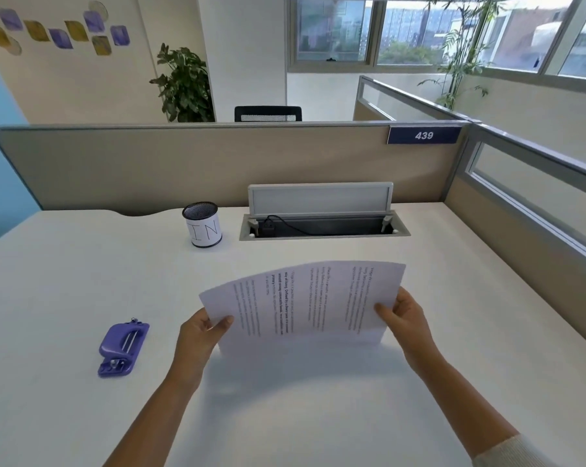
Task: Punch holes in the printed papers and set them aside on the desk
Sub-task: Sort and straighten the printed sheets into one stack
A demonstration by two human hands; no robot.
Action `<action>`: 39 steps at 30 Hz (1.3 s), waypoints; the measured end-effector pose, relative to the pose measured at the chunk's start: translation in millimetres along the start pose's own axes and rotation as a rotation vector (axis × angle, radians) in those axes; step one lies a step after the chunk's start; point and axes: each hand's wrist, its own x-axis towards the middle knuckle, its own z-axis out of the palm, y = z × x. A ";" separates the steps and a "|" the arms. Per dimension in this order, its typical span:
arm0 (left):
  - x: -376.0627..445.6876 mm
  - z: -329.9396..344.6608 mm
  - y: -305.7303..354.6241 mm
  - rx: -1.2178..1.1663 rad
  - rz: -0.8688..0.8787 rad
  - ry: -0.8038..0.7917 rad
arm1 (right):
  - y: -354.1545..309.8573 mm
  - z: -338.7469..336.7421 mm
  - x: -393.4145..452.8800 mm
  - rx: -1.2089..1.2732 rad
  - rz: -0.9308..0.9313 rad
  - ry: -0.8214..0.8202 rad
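the printed papers (305, 301) are up off the desk (65, 271), held over its middle with the text running sideways, well to the right of the purple hole punch (123, 348) and nearer the person than the mesh cup (203, 224) marked "in". the left hand (202, 332) pinches the left short edge, thumb lying on the printed face, the other fingers out of sight behind the sheets. the right hand (403, 318) grips the right edge the same way — thumb on top, fingers curled behind.

the stack bows upward between the two grips, so i'd judge it light and floppy, a few sheets with no stiffness of their own. held by one edge it would likely droop and fan; two-handed at opposite edges looks the safe hold, and the edge meant for the punch probably wants squaring first so the holes line up.

how many sheets there are i can't tell — the edges blur into one. the lower edge of the stack fades into the pale desk, so whether it touches the surface is unclear. the print is too small to read. the punch, untouched beside the papers, shows its handle and base, but its slot is hard to make out.
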 end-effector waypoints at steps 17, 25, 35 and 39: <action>-14.6 24.6 -5.9 -0.240 -0.123 0.022 | 38.2 -25.2 3.8 0.470 0.304 0.080; -25.1 46.5 -6.6 -0.416 -0.182 0.046 | 25.9 -2.4 -3.5 0.625 0.394 0.004; -23.5 41.5 -8.9 -0.380 -0.178 0.051 | -21.8 16.7 -1.3 0.108 0.113 0.047; -18.7 33.5 -1.4 -0.110 -0.027 0.021 | -45.2 15.0 -2.2 -0.021 -0.019 0.064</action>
